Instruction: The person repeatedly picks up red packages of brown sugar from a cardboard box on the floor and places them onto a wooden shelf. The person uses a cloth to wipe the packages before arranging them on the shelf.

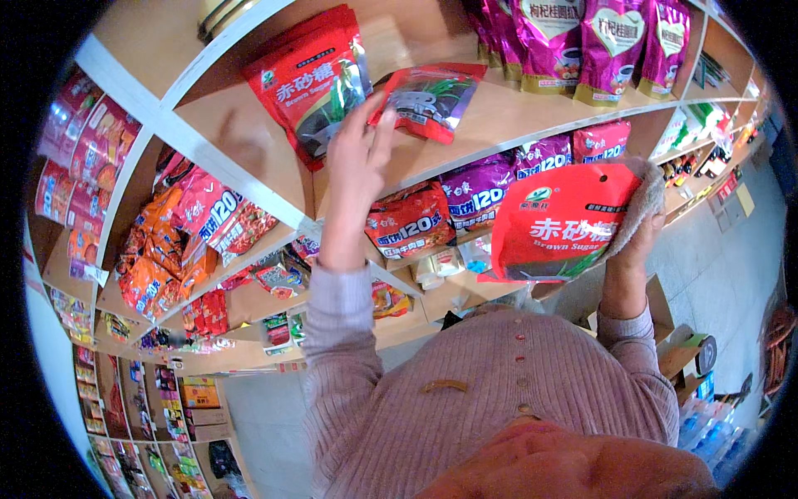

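My left hand (361, 153) reaches over the wooden shelf with its fingers apart. Its fingertips overlap the near edge of a red plastic pouch (430, 103) that leans askew; whether they touch it is unclear. Just left of that hand, a larger red pouch (305, 87) with printed writing stands tilted on the same board. Out in front of the shelving, my right hand (642, 240) grips another red pouch (555, 218) by its right side. A grey cloth (639, 199) is bunched in the same hand, between palm and pouch.
Purple stand-up pouches (552, 50) line the right of the upper shelf (499, 115). Below are instant-noodle packets (408, 218), with orange ones (156, 256) piled left. A white divider (193, 143) separates the bays. Cardboard boxes (664, 318) and bottled water (711, 427) are at right.
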